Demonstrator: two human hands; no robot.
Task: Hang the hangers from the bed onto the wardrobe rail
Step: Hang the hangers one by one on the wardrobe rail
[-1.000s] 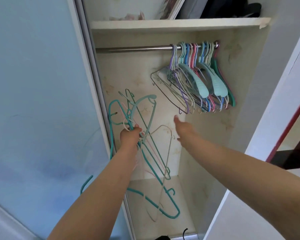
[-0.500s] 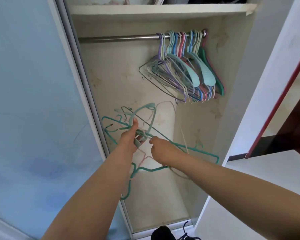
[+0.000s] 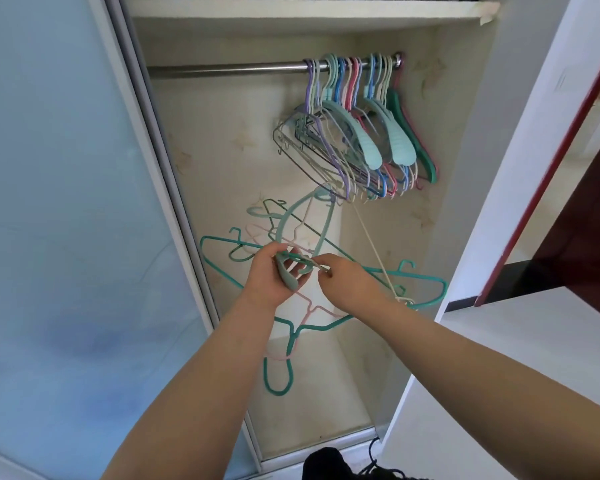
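Because the loose hangers [image 3: 291, 271] are tangled, the left hand [image 3: 274, 275] grips the bunch by its hooks, low before the open wardrobe. The right hand [image 3: 347, 282] pinches one thin hanger to tease it free. Above, the rail [image 3: 222, 69] is bare at left, with hung hangers [image 3: 357, 140] crowded at right.

A frosted pale-blue sliding door [image 3: 59, 202] fills the left side, edged by a grey metal frame [image 3: 146, 161]. Inside the open compartment, the cream back panel [image 3: 222, 140] shows brownish stains, and a white shelf [image 3: 291, 10] runs across the top with dark items on it, too cropped to identify. The compartment floor [image 3: 312, 393] is bare. To the right stands a white side panel [image 3: 520, 150], and beyond it a dark red-brown door [image 3: 568, 209]. At the bottom edge lies a black shoe [image 3: 329, 465] with black laces [image 3: 378, 462].
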